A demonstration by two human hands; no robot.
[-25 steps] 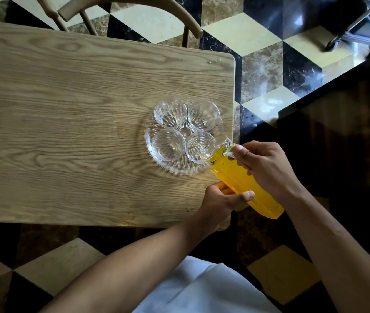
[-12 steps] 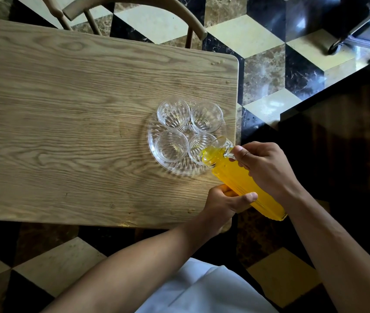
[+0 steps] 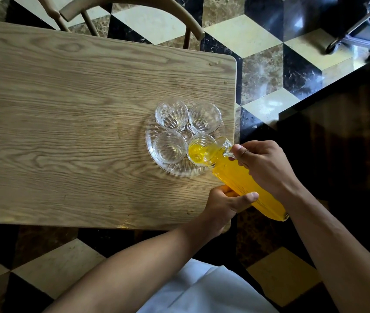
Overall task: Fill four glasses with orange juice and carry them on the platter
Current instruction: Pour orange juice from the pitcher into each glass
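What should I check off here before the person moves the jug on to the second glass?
1. Jug held by both hands: ok. The right hand holds it near the neck and the left hand supports the body.
2. Spout over the near right glass: ok, juice is landing inside it.
3. That glass filled enough: not ok, juice only covers the bottom.
4. Other three glasses, for instance the near left glass, upright on the platter: ok, all empty.
5. Platter fully on the table: ok, though close to the right edge.
6. Spilled juice around the platter: cannot tell.
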